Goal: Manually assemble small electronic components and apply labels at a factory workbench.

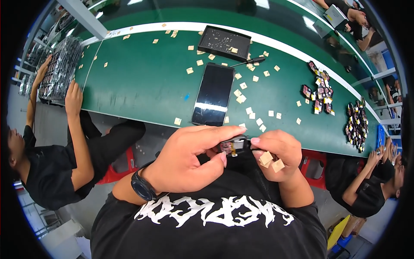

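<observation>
My left hand (185, 157), with a black watch on its wrist, is closed round a small black oval device (235, 146) whose inside shows parts in pink, silver and yellow. At the right end of that device, my right hand (278, 151) pinches thumb and forefinger together; what lies between those tips is too small to make out. Several beige square pieces (271, 161) are tucked among the curled fingers of the same hand. Just beyond my hands, a dark-screened phone (213, 95) lies flat on the green table (142, 77).
A black tray (225, 42) holds tiny parts, with a screwdriver (254, 61) beside it. Loose beige squares (240, 99) are scattered around. Similar devices (321, 88) lie in a cluster and a larger pile (356, 127) on the right. Co-workers sit at both sides; stacked trays (60, 71) stand far left.
</observation>
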Motion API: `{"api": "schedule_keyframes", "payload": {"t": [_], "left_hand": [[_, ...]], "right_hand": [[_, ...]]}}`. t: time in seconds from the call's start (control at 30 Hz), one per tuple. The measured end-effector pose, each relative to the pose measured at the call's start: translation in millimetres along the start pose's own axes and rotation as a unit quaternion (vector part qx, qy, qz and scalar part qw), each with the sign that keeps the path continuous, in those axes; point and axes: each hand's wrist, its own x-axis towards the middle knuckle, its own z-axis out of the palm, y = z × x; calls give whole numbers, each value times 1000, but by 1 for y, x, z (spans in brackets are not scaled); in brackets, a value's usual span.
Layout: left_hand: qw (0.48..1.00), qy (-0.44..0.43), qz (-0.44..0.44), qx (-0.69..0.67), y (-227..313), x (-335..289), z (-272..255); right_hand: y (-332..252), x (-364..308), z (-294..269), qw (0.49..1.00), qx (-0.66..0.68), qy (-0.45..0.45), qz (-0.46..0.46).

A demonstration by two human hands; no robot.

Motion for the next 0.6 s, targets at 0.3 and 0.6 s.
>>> {"api": "schedule_keyframes", "payload": {"t": [0.3,0.6], "left_hand": [[897,328,-70,289,-75,5,-110],[771,380,-83,504,-131,-23,-227]], "right_hand": [[69,-16,-71,922,-324,38,207],[104,-10,-113,812,-532,-16,241]]}}
